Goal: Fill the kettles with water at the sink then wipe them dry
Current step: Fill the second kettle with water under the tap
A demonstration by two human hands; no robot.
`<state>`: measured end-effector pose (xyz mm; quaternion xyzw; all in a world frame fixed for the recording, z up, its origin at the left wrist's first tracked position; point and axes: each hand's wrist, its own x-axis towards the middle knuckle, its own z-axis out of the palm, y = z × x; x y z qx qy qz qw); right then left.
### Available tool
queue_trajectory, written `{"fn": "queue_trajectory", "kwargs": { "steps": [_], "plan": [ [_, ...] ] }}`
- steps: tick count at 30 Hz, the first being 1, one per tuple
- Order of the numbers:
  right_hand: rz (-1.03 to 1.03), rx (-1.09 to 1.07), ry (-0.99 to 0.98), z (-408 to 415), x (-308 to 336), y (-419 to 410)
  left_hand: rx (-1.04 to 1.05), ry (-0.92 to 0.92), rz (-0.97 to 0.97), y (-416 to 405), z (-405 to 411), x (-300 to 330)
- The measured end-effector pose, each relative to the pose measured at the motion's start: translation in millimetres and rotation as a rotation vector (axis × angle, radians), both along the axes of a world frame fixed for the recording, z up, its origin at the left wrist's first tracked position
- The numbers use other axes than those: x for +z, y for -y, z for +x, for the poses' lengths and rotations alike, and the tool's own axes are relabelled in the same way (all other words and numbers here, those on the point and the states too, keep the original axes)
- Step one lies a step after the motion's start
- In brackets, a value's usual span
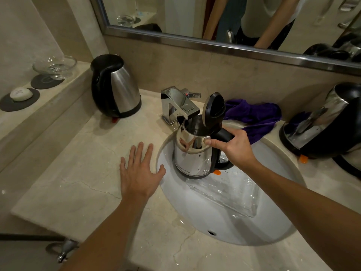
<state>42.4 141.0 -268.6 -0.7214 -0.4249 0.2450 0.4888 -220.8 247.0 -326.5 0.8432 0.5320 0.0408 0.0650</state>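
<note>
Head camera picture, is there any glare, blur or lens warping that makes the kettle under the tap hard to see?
Head view: the wide lens bows the mirror frame and the counter edges. The held kettle is sharp; its steel mirrors the room and the right hand, with bright glare spots. The faucet glints too. The left hand is evenly lit with soft shadow.
</note>
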Motion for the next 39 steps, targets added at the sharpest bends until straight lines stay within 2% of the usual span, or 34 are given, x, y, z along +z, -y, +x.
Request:
{"fn": "queue_trajectory", "kwargs": {
  "steps": [39],
  "plan": [
    [0.010, -0.009, 0.021, -0.8, 0.4, -0.6, 0.003, -0.003, -0.010, -1.5, 0.3, -1.1]
  ]
}}
